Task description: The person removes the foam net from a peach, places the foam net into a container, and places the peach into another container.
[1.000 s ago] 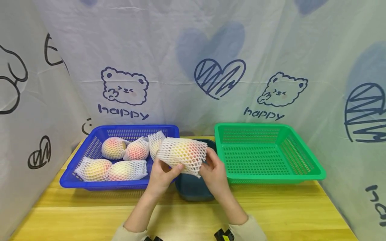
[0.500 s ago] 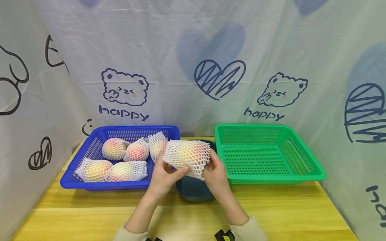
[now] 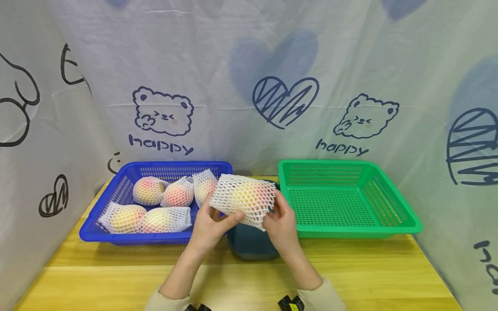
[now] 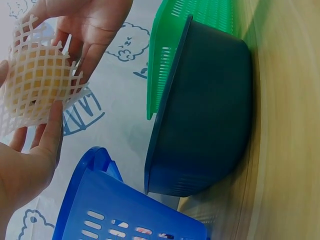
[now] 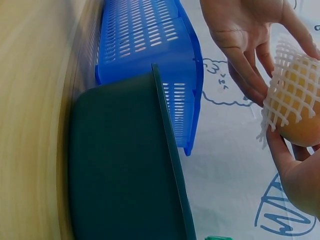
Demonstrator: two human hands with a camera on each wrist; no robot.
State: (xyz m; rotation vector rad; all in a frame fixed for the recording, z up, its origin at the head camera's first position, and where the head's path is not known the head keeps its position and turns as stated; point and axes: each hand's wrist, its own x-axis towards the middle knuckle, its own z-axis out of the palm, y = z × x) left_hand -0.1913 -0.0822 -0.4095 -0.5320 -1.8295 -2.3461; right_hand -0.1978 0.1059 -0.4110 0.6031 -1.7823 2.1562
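Between both hands, above the dark tub (image 3: 253,248), is a yellow-and-red round fruit (image 3: 249,196) in a white foam net sleeve. My left hand (image 3: 207,229) holds it at the left, thumb across the front of the net. The right hand (image 3: 283,224) pinches the sleeve's right end. Bare skin of the fruit (image 5: 300,131) shows past the net's edge in the right wrist view. From the left wrist, the net (image 4: 37,82) is seen stretched over the yellow side. Some fingers are hidden behind the fruit.
At the left stands a blue basket (image 3: 136,239) holding several net-sleeved fruits (image 3: 159,219). A green basket (image 3: 350,232) stands at the right, its slotted bottom showing. All rest on a wooden table (image 3: 241,285) before a printed cloth (image 3: 233,142).
Both hands have shifted slightly right with the fruit between them. The sleeve's left end has risen, so it slopes down to the right. The baskets stay put.
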